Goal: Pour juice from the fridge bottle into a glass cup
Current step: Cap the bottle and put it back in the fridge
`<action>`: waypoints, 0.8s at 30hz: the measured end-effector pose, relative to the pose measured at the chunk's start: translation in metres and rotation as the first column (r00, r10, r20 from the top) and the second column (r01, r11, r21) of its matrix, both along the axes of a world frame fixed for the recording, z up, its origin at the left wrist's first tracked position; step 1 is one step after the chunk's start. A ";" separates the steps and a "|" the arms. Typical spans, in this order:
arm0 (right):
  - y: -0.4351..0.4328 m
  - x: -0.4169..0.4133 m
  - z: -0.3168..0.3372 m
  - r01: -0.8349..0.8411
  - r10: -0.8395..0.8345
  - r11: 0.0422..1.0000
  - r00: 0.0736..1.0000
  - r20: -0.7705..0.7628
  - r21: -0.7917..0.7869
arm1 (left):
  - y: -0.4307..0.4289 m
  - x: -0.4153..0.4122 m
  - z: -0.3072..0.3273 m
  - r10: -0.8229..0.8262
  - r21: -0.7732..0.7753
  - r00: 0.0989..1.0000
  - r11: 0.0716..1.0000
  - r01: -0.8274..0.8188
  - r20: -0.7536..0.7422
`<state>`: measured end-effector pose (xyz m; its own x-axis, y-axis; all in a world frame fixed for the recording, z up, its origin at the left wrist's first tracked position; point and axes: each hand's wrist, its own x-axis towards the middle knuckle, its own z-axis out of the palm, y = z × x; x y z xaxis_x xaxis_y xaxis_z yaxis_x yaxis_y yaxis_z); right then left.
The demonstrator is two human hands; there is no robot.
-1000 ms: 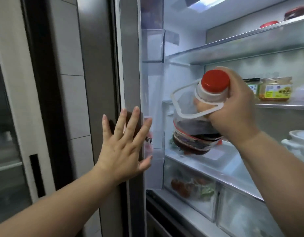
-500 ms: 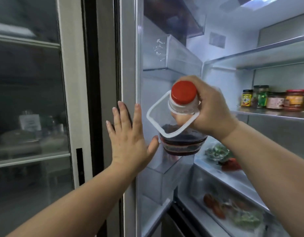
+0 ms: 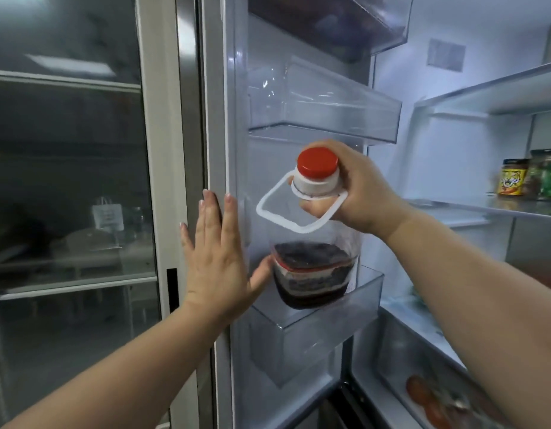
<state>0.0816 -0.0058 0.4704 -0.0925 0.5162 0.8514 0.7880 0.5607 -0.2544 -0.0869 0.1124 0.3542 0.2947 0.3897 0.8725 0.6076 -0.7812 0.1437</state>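
**Juice bottle gripped at the fridge door**

The bottle (image 3: 311, 274), red cap (image 3: 317, 162) on and dark juice low inside, hangs by the door bin (image 3: 330, 329). My right hand (image 3: 361, 193) curls round its neck. My left hand (image 3: 218, 258) lies flat, fingers straight, on the fridge door (image 3: 218, 119).

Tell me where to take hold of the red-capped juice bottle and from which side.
Grip the juice bottle at its narrow white neck just under the red cap, coming from the shelf side, as the right hand does. The body is wide and the juice sits low, so it should hang steady. The white loop handle juts toward the door.
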 end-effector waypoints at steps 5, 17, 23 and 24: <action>0.019 0.032 0.007 -0.073 0.048 0.975 0.992 -0.121 -0.208 | 0.006 0.003 -0.005 -0.058 0.046 0.996 0.997 0.055 0.063; 0.049 0.066 -0.019 -0.079 -0.071 0.921 0.929 -0.364 -0.382 | -0.007 0.015 -0.010 -0.177 0.144 0.973 0.977 0.156 0.148; 0.055 0.060 -0.040 -0.052 -0.077 0.923 0.946 -0.315 -0.382 | -0.023 0.022 -0.010 -0.169 0.164 0.976 0.976 0.145 0.141; 0.053 0.060 -0.045 -0.046 -0.082 0.923 0.947 -0.312 -0.382 | -0.025 0.023 -0.010 -0.171 0.165 0.976 0.975 0.147 0.136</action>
<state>0.1416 0.0475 0.4258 0.1608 0.8039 0.5726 0.6391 0.3574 -0.6811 -0.0641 0.0874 0.3447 0.2048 0.2064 0.9568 0.4547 -0.8857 0.0938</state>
